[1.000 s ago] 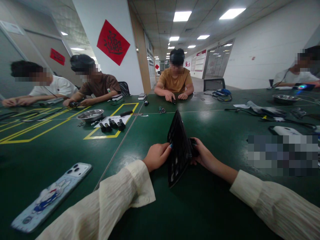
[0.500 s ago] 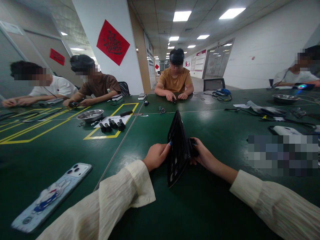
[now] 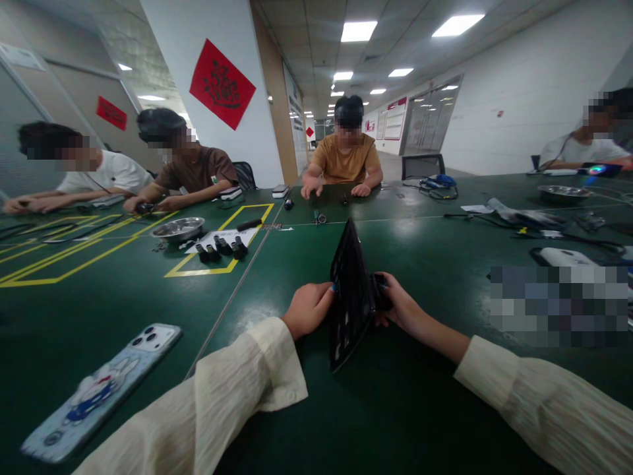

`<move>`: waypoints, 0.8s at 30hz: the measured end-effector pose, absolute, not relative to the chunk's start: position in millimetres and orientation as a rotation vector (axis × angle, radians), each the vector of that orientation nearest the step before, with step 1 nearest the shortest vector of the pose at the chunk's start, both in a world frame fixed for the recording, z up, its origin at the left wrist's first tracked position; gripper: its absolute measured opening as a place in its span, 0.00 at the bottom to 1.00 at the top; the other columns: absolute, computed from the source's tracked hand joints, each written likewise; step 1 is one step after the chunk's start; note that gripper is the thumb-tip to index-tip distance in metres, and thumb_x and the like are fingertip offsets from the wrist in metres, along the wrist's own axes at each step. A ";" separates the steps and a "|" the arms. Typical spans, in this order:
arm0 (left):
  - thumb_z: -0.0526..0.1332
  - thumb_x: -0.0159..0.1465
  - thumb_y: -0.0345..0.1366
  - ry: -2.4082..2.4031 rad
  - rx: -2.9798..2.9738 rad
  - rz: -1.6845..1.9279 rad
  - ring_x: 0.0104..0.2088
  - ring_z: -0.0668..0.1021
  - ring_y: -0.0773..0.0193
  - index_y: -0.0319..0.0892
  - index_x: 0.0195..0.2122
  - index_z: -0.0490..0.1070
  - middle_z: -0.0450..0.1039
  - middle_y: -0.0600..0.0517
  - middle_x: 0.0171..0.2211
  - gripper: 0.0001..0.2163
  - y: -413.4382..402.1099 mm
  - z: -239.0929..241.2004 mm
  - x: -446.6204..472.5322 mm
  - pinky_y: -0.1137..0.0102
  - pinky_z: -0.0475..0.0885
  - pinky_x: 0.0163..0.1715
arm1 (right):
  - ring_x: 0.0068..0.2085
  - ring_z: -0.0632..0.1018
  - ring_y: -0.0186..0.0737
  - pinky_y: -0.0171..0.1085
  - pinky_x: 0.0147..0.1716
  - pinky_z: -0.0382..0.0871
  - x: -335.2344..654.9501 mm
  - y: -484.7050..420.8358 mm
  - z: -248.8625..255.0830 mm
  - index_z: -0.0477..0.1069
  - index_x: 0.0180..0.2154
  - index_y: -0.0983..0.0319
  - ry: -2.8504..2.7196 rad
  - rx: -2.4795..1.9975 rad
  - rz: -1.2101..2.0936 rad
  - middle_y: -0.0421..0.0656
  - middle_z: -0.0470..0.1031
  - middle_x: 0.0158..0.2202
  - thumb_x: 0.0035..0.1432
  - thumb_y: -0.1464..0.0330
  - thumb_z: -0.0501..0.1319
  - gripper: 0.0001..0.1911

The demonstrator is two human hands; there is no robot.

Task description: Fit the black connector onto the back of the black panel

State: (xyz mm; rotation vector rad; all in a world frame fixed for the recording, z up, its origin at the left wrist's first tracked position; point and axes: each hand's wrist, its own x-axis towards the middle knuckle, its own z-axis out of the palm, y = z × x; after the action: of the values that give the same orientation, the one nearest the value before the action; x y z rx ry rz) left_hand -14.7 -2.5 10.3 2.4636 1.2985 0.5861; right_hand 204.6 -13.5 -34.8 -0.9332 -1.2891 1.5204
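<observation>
A glossy black flat panel (image 3: 350,303), with a screen-like face turned to the left, stands nearly upright between my two hands at the middle of the view. My left hand (image 3: 307,310) is closed at its left side, thumb pressed to the face; the other fingers are mostly hidden. On the far side, my right hand (image 3: 399,302) grips a black block-shaped part (image 3: 382,291) at the panel's back, its fingertips partly out of sight. What kind of device it is, I cannot tell.
A phone in a blue rabbit case (image 3: 101,392) lies at left. Beyond it are black cylindrical parts (image 3: 222,247) and a metal bowl (image 3: 178,229). Cables (image 3: 558,234) and a white device (image 3: 568,257) lie at right. Several people sit around the green table (image 3: 277,264).
My hands and the panel stay almost where they were. Across the table, a person's hand has moved left, off a small dark object that now lies on the table.
</observation>
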 end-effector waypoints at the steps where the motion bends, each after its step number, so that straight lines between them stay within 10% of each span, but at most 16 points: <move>1: 0.39 0.65 0.44 1.282 2.485 0.585 0.25 0.70 0.64 0.40 0.26 0.65 0.67 0.51 0.23 0.21 -2.8 10.8 -14.7 0.72 0.59 0.27 | 0.18 0.73 0.36 0.30 0.13 0.59 204.4 -13.9 -33.7 0.48 0.51 0.58 -1.288 -0.936 1.522 0.37 0.70 0.23 0.56 0.61 0.49 0.22; 24: 0.40 0.65 0.40 1.504 2.547 0.533 0.27 0.73 0.62 0.41 0.27 0.65 0.69 0.50 0.23 0.18 -5.8 13.5 -13.4 0.71 0.58 0.27 | 0.18 0.72 0.34 0.30 0.13 0.58 203.3 -15.3 -31.8 0.49 0.51 0.60 -1.298 -0.959 1.499 0.37 0.69 0.23 0.55 0.62 0.48 0.22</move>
State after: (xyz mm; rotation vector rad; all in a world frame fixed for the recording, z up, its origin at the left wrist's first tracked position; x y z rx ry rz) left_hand -13.4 -5.8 13.5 2.5467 1.5044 0.5329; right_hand 203.3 -15.3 -31.8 -0.9593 -1.2985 1.4991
